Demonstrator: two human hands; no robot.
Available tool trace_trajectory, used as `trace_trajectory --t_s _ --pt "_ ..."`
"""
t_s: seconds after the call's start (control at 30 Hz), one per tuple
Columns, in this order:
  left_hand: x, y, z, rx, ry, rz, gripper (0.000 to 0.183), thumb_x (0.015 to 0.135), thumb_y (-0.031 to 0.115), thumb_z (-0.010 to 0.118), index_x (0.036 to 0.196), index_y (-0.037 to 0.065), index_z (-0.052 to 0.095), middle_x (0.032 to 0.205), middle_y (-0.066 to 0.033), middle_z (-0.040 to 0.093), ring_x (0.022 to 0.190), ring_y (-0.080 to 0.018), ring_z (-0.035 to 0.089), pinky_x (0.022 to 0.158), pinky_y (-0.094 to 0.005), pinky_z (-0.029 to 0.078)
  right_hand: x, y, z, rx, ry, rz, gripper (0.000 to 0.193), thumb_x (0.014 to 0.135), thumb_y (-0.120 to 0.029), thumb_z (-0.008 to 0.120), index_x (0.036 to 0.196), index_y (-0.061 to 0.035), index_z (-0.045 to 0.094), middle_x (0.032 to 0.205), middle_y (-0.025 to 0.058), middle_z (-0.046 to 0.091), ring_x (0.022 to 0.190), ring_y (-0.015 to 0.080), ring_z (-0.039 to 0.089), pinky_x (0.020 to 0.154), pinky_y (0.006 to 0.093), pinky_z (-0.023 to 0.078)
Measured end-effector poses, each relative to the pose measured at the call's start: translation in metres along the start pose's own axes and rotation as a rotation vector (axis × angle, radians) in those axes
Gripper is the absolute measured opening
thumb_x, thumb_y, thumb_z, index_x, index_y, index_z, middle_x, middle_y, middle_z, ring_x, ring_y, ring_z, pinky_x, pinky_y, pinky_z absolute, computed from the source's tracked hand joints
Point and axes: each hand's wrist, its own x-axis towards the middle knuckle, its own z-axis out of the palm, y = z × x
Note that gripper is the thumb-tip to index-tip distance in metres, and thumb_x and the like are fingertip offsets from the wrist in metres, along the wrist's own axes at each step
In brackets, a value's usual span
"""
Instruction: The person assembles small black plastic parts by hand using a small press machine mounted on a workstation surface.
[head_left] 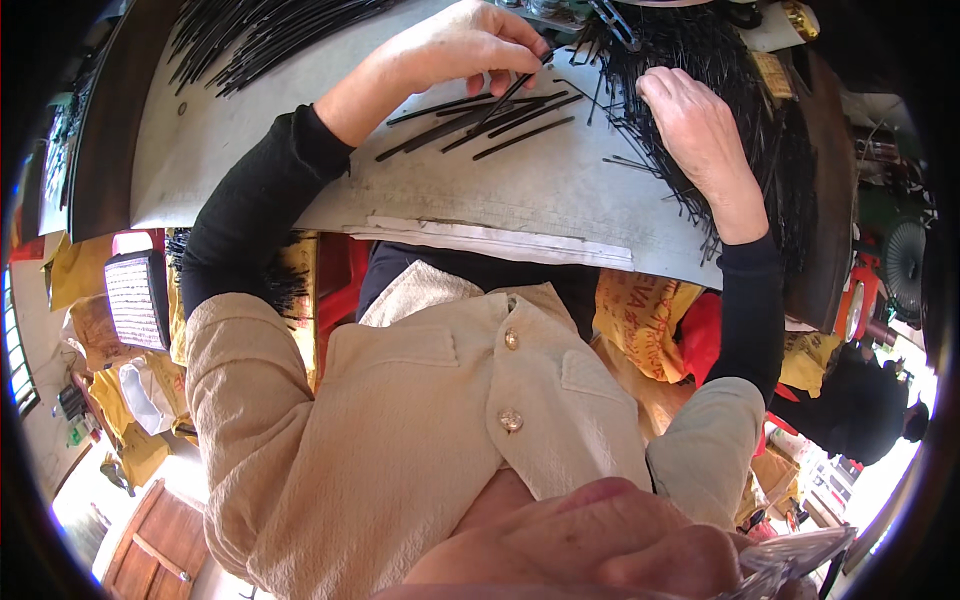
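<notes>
My left hand (460, 48) is closed in a pinch on one end of a thin black strip (508, 102), which slants down toward the table. Below it, several similar black strips (530, 120) lie side by side on the pale tabletop (400, 195). Farther right, my right hand (695, 130) rests at the left edge of a tangled heap of thin black pieces (765, 130), some with small hooked or looped ends. Its fingers are bent and pressed together; whatever they hold, if anything, is hidden.
A bundle of long black strips (260, 40) lies at the far left of the table. A dark clip-like tool (614, 25) sits by the heap's far side. Yellow printed sacks (640, 315) stand below the front edge, and a fan (903, 262) is at right.
</notes>
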Motion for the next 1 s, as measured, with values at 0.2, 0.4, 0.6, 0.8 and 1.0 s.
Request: trace_trajectory --t_s 0.2,0.4,0.6,0.8,1.0 --pt "-0.002 -0.001 0.001 -0.042 0.050 0.017 0.034 0.084 0.026 0.055 0.104 0.000 0.061 0.076 -0.0049 0.064 0.054 -0.0049 0.056 0.044 -0.0159 0.045 0.004 -0.005 -0.006 0.154 0.034 0.027 0.004 0.079 -0.004 0.053 0.082 -0.0023 0.051 0.082 0.0078 0.053 0.081 0.0253 0.057 0.067 0.0342 0.049" --pt "-0.005 0.010 -0.006 -0.528 -0.011 -0.143 0.020 0.083 0.017 0.057 0.097 0.001 0.058 0.067 -0.0042 0.061 0.055 -0.0099 0.059 0.049 -0.0216 0.049 0.006 -0.004 -0.009 0.130 -0.063 0.013 0.006 0.080 -0.005 0.054 0.079 -0.0009 0.050 0.081 0.0100 0.050 0.079 0.0268 0.057 0.065 0.0358 0.048" --pt "-0.008 0.006 -0.007 -0.623 0.026 -0.115 0.030 0.079 0.010 0.061 0.106 0.001 0.050 0.071 -0.0055 0.061 0.061 -0.0143 0.062 0.058 -0.0237 0.053 0.005 -0.006 -0.010 0.164 -0.104 0.055 0.008 0.078 -0.004 0.056 0.080 -0.0007 0.049 0.082 0.0105 0.050 0.077 0.0271 0.057 0.063 0.0363 0.048" --pt "-0.008 -0.015 -0.005 -0.194 0.068 0.062 0.025 0.080 0.018 0.062 0.099 0.003 0.063 0.078 -0.0063 0.064 0.063 -0.0090 0.059 0.058 -0.0224 0.050 0.008 -0.004 -0.011 0.113 -0.132 0.039 0.006 0.080 -0.004 0.053 0.080 -0.0008 0.048 0.082 0.0117 0.050 0.077 0.0282 0.058 0.062 0.0371 0.048" --pt "-0.014 0.006 0.012 0.675 0.197 0.183 0.019 0.080 0.018 0.063 0.094 0.005 0.065 0.082 -0.0109 0.065 0.069 -0.0240 0.061 0.066 -0.0297 0.050 0.003 -0.005 -0.015 0.112 -0.100 0.011 0.006 0.080 -0.004 0.052 0.079 -0.0014 0.047 0.079 0.0127 0.052 0.075 0.0294 0.058 0.060 0.0372 0.048"
